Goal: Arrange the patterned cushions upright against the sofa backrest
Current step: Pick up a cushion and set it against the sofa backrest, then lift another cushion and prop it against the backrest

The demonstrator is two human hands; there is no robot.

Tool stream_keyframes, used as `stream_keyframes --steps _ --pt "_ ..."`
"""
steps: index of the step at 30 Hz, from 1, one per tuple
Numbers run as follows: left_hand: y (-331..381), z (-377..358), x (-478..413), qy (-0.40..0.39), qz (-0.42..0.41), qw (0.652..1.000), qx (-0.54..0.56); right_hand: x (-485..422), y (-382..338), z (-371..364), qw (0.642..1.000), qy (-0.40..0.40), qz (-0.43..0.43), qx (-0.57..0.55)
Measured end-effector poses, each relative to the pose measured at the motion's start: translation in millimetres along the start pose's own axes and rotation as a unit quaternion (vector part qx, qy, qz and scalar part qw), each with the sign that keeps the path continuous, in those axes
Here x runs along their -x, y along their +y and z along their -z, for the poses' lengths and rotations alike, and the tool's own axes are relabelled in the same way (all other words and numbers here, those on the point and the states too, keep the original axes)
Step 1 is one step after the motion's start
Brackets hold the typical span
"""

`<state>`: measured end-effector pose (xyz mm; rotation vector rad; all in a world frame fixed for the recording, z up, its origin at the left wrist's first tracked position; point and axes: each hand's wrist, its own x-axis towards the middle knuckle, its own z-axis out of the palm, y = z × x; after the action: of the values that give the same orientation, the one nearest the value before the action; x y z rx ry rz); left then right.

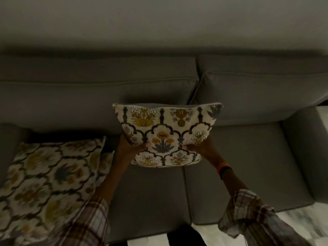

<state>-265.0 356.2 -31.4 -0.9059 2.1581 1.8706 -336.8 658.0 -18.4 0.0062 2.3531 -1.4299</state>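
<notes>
A cream cushion with yellow and grey flowers [166, 132] is held up above the middle of the grey sofa seat, its top edge close to the backrest [99, 96]. My left hand [132, 148] grips its lower left side and my right hand [198, 148] grips its lower right side, thumbs pressed on the front face. A second patterned cushion [48, 185] lies flat on the left seat, blurred, with another patterned edge showing just beside it.
The sofa has two seat cushions [239, 166] and a right armrest [305, 153]. A pale wall rises behind. Light floor [301, 219] shows at lower right. An orange and black band sits on my right wrist.
</notes>
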Motion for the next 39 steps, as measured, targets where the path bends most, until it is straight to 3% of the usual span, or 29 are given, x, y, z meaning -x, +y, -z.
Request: stream_keyframes --steps 8,13,19,24,26,28,34,36,39 --pt "-41 -110 -46 -0.046 -0.05 0.998 0.011 -78 104 44 1.0 0.004 -0.012 -0.025" --pt "-41 -122 -55 -0.008 -0.03 0.999 0.019 -81 114 46 0.998 0.022 -0.021 -0.049" --pt "-46 -115 -59 -0.025 -0.011 0.999 -0.024 -74 124 36 0.997 0.041 -0.047 -0.045" --pt "-58 -101 -59 -0.038 -0.035 0.997 -0.059 -38 118 -2 0.981 0.154 -0.105 -0.055" --pt "-59 -81 -42 -0.032 -0.048 0.992 -0.116 -8 102 -37 0.968 0.164 -0.183 -0.053" --pt "-57 -55 -23 -0.029 -0.043 0.982 -0.181 17 84 -83 0.966 0.115 -0.228 -0.029" --pt "-88 91 10 0.048 -0.108 0.886 -0.448 60 0 -254 0.987 -0.074 -0.143 0.008" --pt "-109 155 15 0.075 -0.108 0.876 -0.464 68 -31 -313 0.985 -0.094 -0.136 -0.041" --pt "-137 252 22 0.142 -0.069 0.898 -0.411 74 -57 -392 0.982 -0.1 -0.149 -0.059"
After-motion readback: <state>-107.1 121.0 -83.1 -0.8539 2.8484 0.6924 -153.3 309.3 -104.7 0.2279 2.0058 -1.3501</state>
